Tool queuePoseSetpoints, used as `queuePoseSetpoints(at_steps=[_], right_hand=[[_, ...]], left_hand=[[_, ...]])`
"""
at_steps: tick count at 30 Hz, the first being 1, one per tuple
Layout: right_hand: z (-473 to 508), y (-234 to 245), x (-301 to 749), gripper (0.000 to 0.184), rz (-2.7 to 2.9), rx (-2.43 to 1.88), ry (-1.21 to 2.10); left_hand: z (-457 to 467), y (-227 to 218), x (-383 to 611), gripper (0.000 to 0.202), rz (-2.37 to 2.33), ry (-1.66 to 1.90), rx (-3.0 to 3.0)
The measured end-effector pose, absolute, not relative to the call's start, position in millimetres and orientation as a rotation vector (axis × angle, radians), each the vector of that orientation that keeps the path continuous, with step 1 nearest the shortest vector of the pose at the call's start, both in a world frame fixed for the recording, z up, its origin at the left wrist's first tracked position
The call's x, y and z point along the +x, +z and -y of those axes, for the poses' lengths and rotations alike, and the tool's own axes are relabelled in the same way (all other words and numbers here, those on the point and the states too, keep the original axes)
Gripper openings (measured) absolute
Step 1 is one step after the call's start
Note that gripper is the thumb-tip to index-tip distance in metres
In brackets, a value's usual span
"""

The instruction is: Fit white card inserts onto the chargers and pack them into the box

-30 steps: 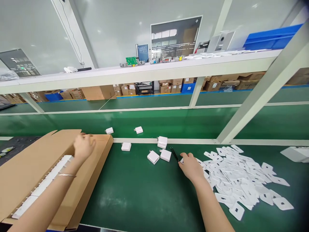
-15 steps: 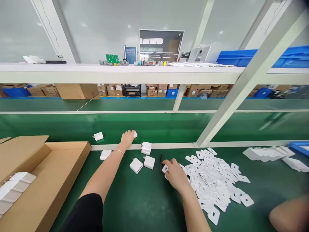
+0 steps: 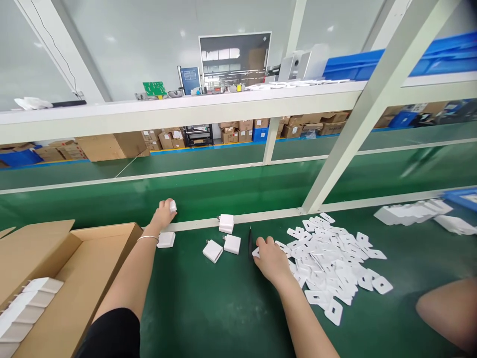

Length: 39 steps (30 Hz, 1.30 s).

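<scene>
My left hand (image 3: 163,215) reaches out over the white rail and is closed round a small white charger (image 3: 172,205) on the far green belt. Just below it another white charger (image 3: 166,239) lies on the near mat. Three more chargers (image 3: 226,223) (image 3: 212,250) (image 3: 232,244) lie between my hands. My right hand (image 3: 271,258) rests palm down at the left edge of a heap of white die-cut cards (image 3: 331,256), its fingers pressed on one card beside black tweezers (image 3: 250,242).
An open cardboard box (image 3: 85,278) with rows of white chargers (image 3: 22,308) stands at the near left. White stacks (image 3: 410,214) and a blue tray (image 3: 464,197) lie at the right. Another person's arm (image 3: 449,311) enters at the bottom right. A slanted white frame post (image 3: 354,124) crosses the belt.
My left hand left the cardboard box, reached to the far belt and closed on chargers there, then shifted left. My right hand stayed at the edge of the card heap.
</scene>
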State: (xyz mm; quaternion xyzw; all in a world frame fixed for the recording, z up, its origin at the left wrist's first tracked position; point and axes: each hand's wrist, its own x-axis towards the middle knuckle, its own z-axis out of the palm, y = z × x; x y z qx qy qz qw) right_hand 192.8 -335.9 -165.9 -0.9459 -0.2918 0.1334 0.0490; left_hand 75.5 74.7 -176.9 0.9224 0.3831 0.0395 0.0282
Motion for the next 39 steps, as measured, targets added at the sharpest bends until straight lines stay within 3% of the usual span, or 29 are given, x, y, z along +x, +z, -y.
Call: queuePoseSetpoints(at_steps=[9,16,21,23,26,31,35,39], right_hand=[[340,-171,203,0.037,0.802,-2.699,0.443],[342,-173,210,0.024,0.777,-2.563,0.445],[345,-178,220,0.037,0.69,-2.504,0.357],[345,-177,222,0.033,0.632,-2.463,0.287],[338,-174,217,0.018,0.553,-2.05,0.199],[313,-168,179,0.042,0.423,-1.289,0.282],[297,-169,143,0.04,0.463,-1.141,0.501],[293,-176,116,0.032,0.58,-1.167,0.496]], left_hand=[[20,-181,85,0.051,-0.735,0.365,2.857],[87,-194,41,0.04,-0.536,0.436,2.859],[104,-173,11,0.041,-0.533,0.632,2.394],[116,-167,0,0.044,-0.451,0.599,2.147],[138,-165,-10,0.042,-0.276,0.558,1.836],[167,-176,-10,0.032,-0.063,0.594,1.662],[175,-188,-9,0.032,-0.092,0.562,1.7],[178,-195,-11,0.036,-0.178,0.493,1.765]])
